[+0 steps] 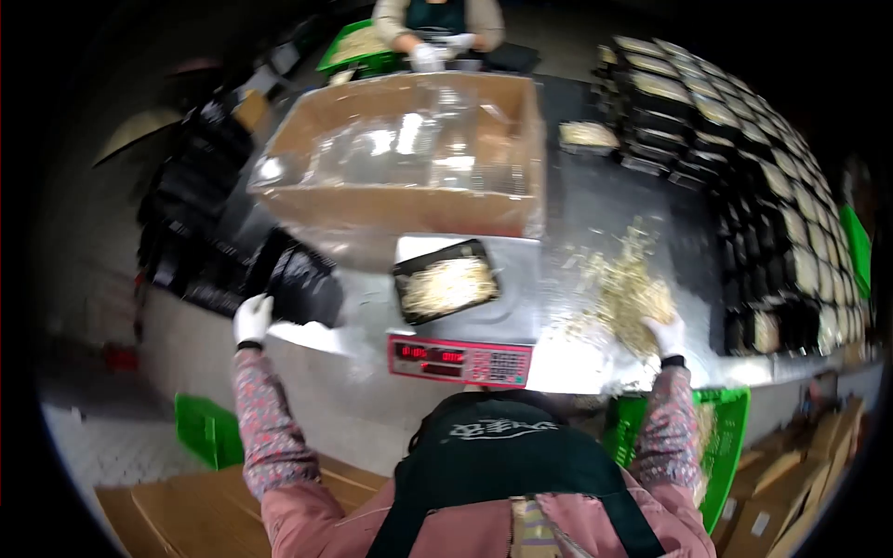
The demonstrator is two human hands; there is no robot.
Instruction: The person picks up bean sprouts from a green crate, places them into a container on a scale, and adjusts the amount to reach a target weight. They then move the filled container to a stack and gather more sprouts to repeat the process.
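My left hand (253, 321), in a white glove, is closed on the edge of a black plastic tray (309, 286) at the left of the table. My right hand (665, 335), also gloved in white, rests at a loose pile of pale sprouts (628, 288) on the right; its fingers are blurred and partly hidden by the sprouts. Between my hands, a black tray filled with pale sprouts (450, 283) sits tilted on a scale, whose red display panel (459, 361) faces me.
Behind the scale stands a cardboard box (400, 206) holding clear plastic lids. Stacked filled trays (744, 186) line the right side, with one filled tray (588, 137) apart. A co-worker (437, 19) stands opposite. Green crates (735, 446) and cardboard (177, 507) lie below the table.
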